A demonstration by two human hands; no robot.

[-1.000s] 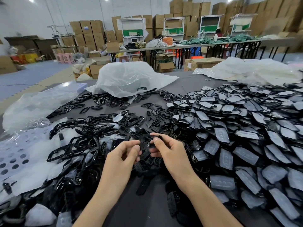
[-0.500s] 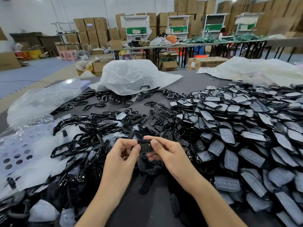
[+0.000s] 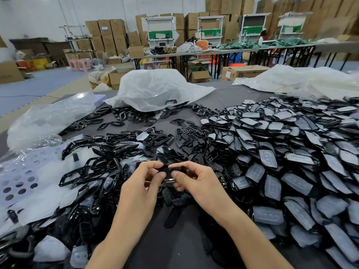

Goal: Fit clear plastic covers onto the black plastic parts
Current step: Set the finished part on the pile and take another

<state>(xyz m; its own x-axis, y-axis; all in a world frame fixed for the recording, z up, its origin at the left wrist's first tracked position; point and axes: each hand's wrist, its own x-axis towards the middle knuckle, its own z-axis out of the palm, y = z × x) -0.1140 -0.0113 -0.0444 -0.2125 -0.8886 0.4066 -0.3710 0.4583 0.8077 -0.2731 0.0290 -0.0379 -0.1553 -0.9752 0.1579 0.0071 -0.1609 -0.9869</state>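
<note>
Toward six o'clock, pinching the black part [image 3: 172, 168] between left hand [image 3: 140, 188] and right hand [image 3: 198, 183], now pressing both thumbs onto it, probably seating its clear cover.

A: How many hands?
B: Two, left hand [image 3: 139, 183] and right hand [image 3: 196, 181], holding one black part [image 3: 171, 170].
A: Around that part?
B: Right of it, covered parts [image 3: 281, 152], probably hundreds; left, dozens of black frames [image 3: 108, 152]; beyond, one white bag [image 3: 155, 88].
</note>
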